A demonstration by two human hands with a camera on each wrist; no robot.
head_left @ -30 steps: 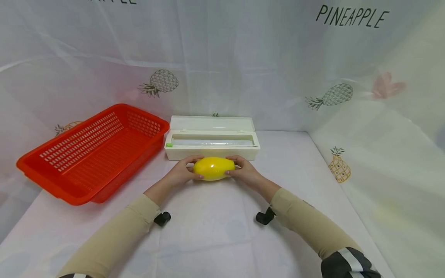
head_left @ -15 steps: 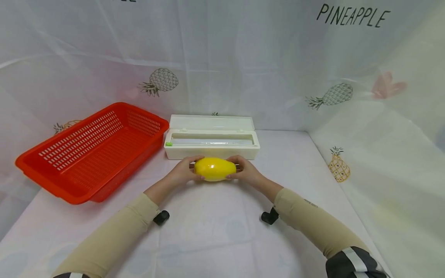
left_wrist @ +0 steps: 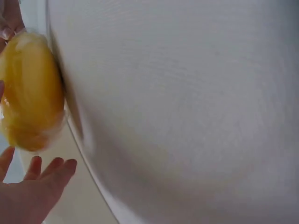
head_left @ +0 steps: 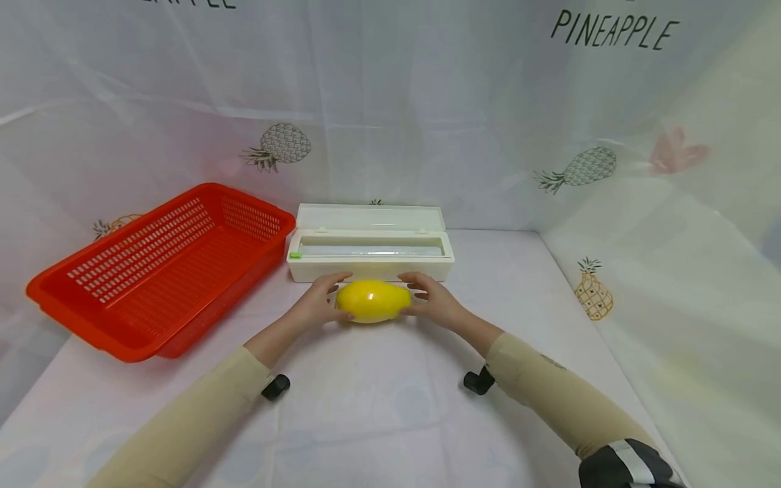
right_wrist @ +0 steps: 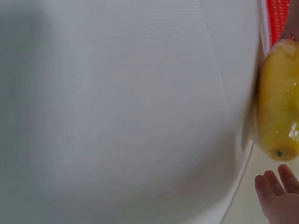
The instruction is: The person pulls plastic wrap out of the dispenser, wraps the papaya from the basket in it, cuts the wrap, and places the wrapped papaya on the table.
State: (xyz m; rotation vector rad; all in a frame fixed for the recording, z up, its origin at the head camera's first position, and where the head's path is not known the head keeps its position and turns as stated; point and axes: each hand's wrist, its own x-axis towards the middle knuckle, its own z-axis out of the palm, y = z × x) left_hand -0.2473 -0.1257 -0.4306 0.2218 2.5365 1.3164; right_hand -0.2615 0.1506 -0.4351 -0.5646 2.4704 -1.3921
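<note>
A glossy yellow oval fruit (head_left: 373, 301), its exact kind unclear, lies on the white cloth. Clear film clings to it in the left wrist view, puckered at the fruit's (left_wrist: 32, 93) ends. My left hand (head_left: 316, 303) is at its left end, and my right hand (head_left: 434, 301) at its right end. Both have their fingers spread and loosely bent around the ends, gripping nothing. In the right wrist view, a gap separates the right fingertips (right_wrist: 262, 182) from the fruit (right_wrist: 280, 102), which shows a small green spot at its end.
Just behind the fruit stands a white cling film box (head_left: 370, 270), its lid raised and a roll inside. A red perforated basket (head_left: 201, 308) is at the left, tilted. Pineapple-printed cloth (head_left: 488, 88) hangs behind and at the sides.
Both hands held the fruit's ends earlier, and their fingers have now loosened and spread away from it. The fruit shifted slightly right, then back left and a little nearer.
</note>
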